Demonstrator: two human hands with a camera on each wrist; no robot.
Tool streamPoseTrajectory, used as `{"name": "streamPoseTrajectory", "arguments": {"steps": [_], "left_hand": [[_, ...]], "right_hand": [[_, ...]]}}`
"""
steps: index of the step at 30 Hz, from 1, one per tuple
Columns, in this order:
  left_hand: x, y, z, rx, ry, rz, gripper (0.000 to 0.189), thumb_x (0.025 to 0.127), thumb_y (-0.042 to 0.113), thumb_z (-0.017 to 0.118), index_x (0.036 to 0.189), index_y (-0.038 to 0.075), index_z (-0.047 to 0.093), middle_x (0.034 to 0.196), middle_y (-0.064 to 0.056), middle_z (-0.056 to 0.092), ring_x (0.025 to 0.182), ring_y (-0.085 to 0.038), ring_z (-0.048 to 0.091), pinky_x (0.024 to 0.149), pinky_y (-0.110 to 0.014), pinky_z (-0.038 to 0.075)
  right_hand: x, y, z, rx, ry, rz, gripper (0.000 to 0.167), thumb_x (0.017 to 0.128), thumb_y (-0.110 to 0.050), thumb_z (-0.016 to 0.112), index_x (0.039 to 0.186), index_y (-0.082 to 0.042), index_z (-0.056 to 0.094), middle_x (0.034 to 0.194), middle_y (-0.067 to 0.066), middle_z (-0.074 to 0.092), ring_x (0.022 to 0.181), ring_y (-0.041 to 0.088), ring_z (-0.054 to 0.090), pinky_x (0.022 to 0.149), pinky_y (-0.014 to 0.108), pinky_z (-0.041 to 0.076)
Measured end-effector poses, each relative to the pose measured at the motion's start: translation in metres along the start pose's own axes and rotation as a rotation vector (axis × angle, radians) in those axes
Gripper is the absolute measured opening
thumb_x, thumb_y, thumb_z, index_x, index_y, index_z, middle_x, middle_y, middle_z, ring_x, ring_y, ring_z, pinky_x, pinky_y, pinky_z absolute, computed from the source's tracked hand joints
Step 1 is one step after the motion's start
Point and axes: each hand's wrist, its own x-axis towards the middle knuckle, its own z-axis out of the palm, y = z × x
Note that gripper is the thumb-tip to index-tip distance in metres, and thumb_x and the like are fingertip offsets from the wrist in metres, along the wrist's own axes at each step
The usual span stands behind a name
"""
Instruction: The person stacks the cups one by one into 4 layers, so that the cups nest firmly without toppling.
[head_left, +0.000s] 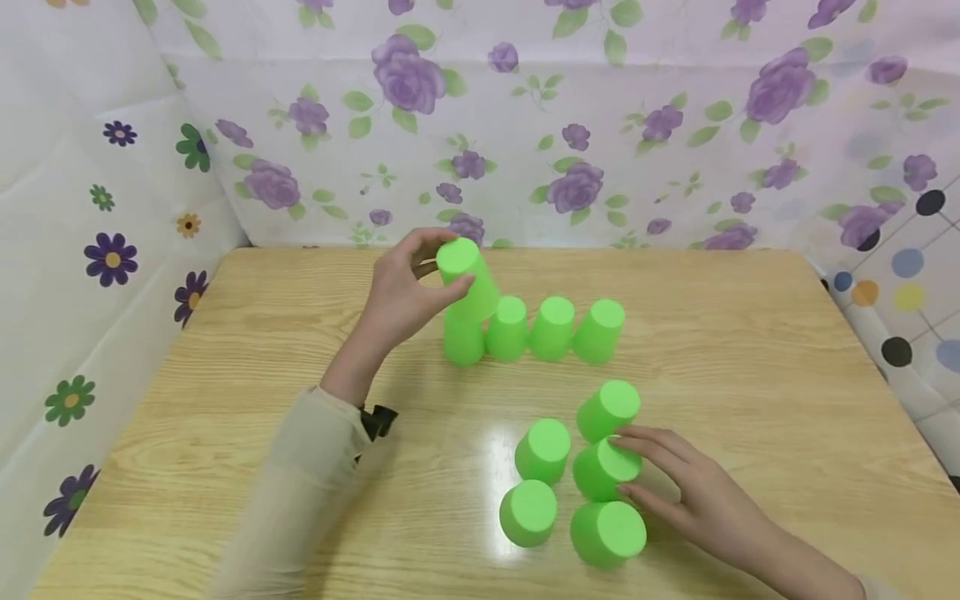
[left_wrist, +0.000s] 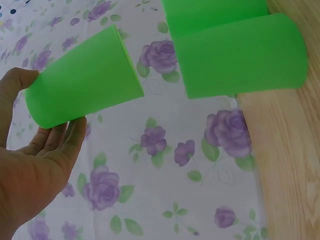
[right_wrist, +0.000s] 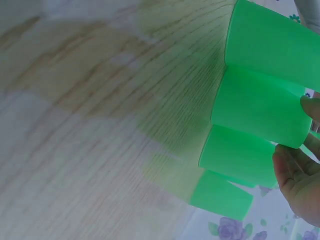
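Currently, left hand (head_left: 401, 287) pinches a tilted green cup (head_left: 478, 298) between thumb and fingers, centre frame, above the left end of a four-cup row (head_left: 552, 331). Right hand (head_left: 701, 500), lower right, pinches the middle cup (head_left: 600, 471) of a three-cup column (head_left: 603, 537) between thumb and fingertips; two more cups (head_left: 542, 454) stand just left.

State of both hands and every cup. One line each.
Left hand: gripping the raised cup near its closed end.
Raised cup: upside down, tilted, clear of the row.
Back row cups: four, standing upside down.
Right hand: pinching the gripped cup.
Gripped cup: upside down, on the table.
Other near cups: four, standing upside down.
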Motion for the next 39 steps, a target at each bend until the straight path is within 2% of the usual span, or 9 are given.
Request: {"name": "streamPoseTrajectory", "arguments": {"steps": [6, 12, 18, 22, 29, 39], "left_hand": [[0.014, -0.003, 0.008, 0.029, -0.088, -0.022, 0.048, 0.080, 0.013, 0.073, 0.124, 0.007, 0.053, 0.123, -0.005, 0.058, 0.113, -0.016, 0.055, 0.096, -0.025, 0.045], [0.015, -0.010, 0.011, 0.118, -0.193, 0.003, 0.050, 0.080, 0.013, 0.073, 0.125, 0.006, 0.053, 0.122, -0.008, 0.058, 0.112, -0.022, 0.057, 0.096, -0.030, 0.046], [0.014, -0.014, 0.010, 0.060, -0.209, -0.006, 0.050, 0.080, 0.008, 0.072, 0.126, 0.004, 0.052, 0.125, -0.010, 0.056, 0.116, -0.023, 0.055, 0.098, -0.027, 0.044], [0.016, -0.015, 0.010, 0.029, -0.231, -0.021, 0.050, 0.081, 0.009, 0.072, 0.127, 0.005, 0.052, 0.126, -0.009, 0.055, 0.120, -0.022, 0.053, 0.100, -0.025, 0.043], [0.016, -0.015, 0.011, 0.027, -0.259, -0.024, 0.050, 0.082, 0.010, 0.071, 0.128, 0.006, 0.051, 0.128, -0.009, 0.054, 0.122, -0.022, 0.051, 0.101, -0.026, 0.041], [0.020, -0.018, 0.013, 0.016, -0.283, -0.016, 0.052, 0.083, 0.010, 0.071, 0.129, 0.006, 0.049, 0.131, -0.010, 0.051, 0.126, -0.021, 0.047, 0.104, -0.025, 0.038]], "right_hand": [[0.000, 0.000, 0.000, -0.012, -0.021, 0.016, 0.058, 0.075, -0.017, 0.078, 0.128, -0.020, 0.055, 0.127, -0.004, 0.054, 0.116, 0.012, 0.052, 0.100, 0.008, 0.033], [-0.004, 0.000, -0.001, -0.039, -0.039, 0.048, 0.060, 0.074, -0.019, 0.078, 0.129, -0.023, 0.054, 0.129, -0.006, 0.053, 0.117, 0.012, 0.051, 0.100, 0.008, 0.032], [0.000, 0.000, 0.000, -0.018, -0.022, 0.007, 0.062, 0.071, -0.015, 0.079, 0.128, -0.019, 0.055, 0.126, -0.005, 0.054, 0.115, 0.011, 0.053, 0.100, 0.008, 0.033], [0.002, 0.000, 0.001, -0.006, -0.029, 0.008, 0.063, 0.071, -0.014, 0.080, 0.128, -0.019, 0.055, 0.127, -0.005, 0.054, 0.115, 0.011, 0.052, 0.100, 0.008, 0.033], [0.002, 0.000, 0.000, -0.007, -0.044, 0.024, 0.062, 0.071, -0.015, 0.079, 0.128, -0.021, 0.054, 0.126, -0.007, 0.054, 0.115, 0.010, 0.052, 0.099, 0.009, 0.035], [0.005, 0.000, 0.001, 0.005, -0.068, 0.037, 0.061, 0.075, -0.017, 0.078, 0.130, -0.018, 0.051, 0.124, -0.011, 0.053, 0.107, 0.004, 0.054, 0.085, 0.017, 0.048]]}}
